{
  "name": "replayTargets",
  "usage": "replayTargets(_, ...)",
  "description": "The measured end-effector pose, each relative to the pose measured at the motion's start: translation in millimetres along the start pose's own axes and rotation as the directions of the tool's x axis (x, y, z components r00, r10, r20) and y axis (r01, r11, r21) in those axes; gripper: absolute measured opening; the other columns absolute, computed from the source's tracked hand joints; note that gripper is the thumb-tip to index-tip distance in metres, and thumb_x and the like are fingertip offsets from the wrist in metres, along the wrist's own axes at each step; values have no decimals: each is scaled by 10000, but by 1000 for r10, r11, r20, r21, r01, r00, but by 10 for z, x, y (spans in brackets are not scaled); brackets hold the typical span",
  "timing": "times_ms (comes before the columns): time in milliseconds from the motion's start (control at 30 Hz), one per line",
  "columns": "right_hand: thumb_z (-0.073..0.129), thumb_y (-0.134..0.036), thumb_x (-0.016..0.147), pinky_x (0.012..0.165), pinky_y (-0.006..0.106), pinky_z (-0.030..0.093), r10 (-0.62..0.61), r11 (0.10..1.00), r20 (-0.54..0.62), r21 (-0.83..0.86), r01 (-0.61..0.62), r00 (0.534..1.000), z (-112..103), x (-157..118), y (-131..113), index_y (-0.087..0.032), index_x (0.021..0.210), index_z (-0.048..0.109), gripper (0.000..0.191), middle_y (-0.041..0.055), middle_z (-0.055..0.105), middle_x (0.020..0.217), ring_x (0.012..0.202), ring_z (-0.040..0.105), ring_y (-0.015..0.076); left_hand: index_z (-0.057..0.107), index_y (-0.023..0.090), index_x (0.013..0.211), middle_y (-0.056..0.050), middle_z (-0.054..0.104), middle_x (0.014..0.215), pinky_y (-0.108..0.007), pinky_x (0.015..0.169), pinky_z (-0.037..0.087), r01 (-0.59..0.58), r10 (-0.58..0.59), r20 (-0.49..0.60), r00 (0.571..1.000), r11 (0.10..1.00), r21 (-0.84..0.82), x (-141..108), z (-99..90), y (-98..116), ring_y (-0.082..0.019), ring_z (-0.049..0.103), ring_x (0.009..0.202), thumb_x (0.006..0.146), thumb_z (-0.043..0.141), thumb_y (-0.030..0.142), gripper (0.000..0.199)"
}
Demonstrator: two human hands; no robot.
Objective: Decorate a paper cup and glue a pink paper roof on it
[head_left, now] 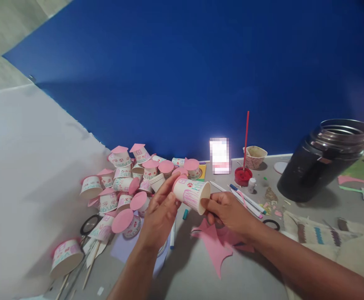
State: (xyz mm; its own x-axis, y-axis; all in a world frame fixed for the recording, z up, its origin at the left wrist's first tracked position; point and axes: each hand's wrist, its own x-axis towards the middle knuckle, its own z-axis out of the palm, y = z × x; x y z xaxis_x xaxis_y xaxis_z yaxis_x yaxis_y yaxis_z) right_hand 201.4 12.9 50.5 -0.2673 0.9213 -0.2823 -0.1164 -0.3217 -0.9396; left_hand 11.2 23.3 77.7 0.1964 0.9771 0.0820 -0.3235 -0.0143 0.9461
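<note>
A white paper cup point(192, 194) with pink, red and green drawings lies sideways in the air between my hands, its open rim to the right. My left hand point(161, 210) grips its closed end, where some pink paper shows. The fingers of my right hand point(224, 210) pinch the open rim. Below the cup, pink paper scraps point(214, 248) lie on the grey table point(197, 277). Many similar decorated cups with pink paper roofs point(122, 221) are piled to the left of my left hand.
Behind stand a lit screen point(220, 156), a red paint pot point(243, 177) with a red stick, and a small patterned cup point(255, 157). Markers point(247, 200) lie right of centre. A large dark flask point(317, 162) stands at right, near cloth point(313, 237). Scissors point(89, 226) lie at left.
</note>
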Motion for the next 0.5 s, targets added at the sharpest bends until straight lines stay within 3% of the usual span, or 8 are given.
replayTargets(167, 641, -309, 910, 505, 247, 314, -31, 999, -42, -35, 29, 999, 6, -5, 12, -180, 550, 629, 382, -20, 607, 474, 443, 377, 73, 782, 284, 1277, -81, 738, 1401, -277, 933, 596, -10, 10, -44, 999, 1000, 5, 7, -2, -39, -261, 692, 1257, 895, 796, 449, 417)
replayTargets(300, 633, -298, 915, 491, 240, 322, -32, 999, -46, -39, 30, 998, 8, -16, 9, -182, 545, 619, 388, -21, 611, 470, 431, 370, 71, 785, 325, 1271, -55, 758, 1371, -238, 885, 588, -23, 24, -38, 999, 999, 26, 15, 11, -46, -223, 718, 1192, 850, 851, 363, 428)
replayTargets(500, 638, -270, 903, 460, 232, 304, -20, 999, -41, -51, 17, 999, 3, -16, -6, -184, 558, 623, 356, -28, 610, 468, 415, 362, 66, 781, 345, 1275, -45, 760, 1371, -239, 889, 584, -3, 7, -87, 996, 999, 46, 12, 37, -40, -221, 713, 1206, 852, 852, 388, 431)
